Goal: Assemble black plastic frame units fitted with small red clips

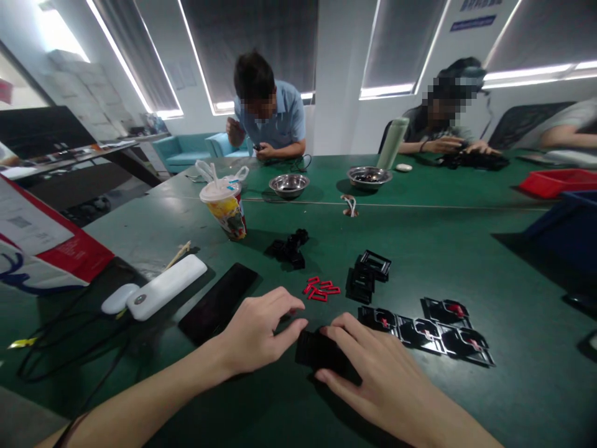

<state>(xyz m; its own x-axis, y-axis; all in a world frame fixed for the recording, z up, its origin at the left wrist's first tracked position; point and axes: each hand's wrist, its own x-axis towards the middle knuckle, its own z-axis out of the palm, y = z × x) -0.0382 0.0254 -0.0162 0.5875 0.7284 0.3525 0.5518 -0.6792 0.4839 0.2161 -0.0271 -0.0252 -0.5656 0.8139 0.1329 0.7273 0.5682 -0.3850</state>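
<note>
My right hand (373,364) has its thumb and fingers on opposite sides of a black rectangular plastic part (311,351) lying at the table's near side; the hand hides some of it. Just left of that, my left hand (263,326) is open, thumb and index finger apart with nothing between them. Small red rectangular clips (319,290) lie loose beyond my fingertips. Farther off are a heap of black parts (290,247) and a stack of black frames (366,277). To the right, several black plates with red pieces (424,333) sit side by side.
A black phone (219,302), a white power bank (168,287) and cables lie left. Behind stand a drink cup (224,208) and two metal bowls (289,185) (369,178). A blue bin (566,230) and red tray (559,182) stand right. Other people sit or lean across the green table.
</note>
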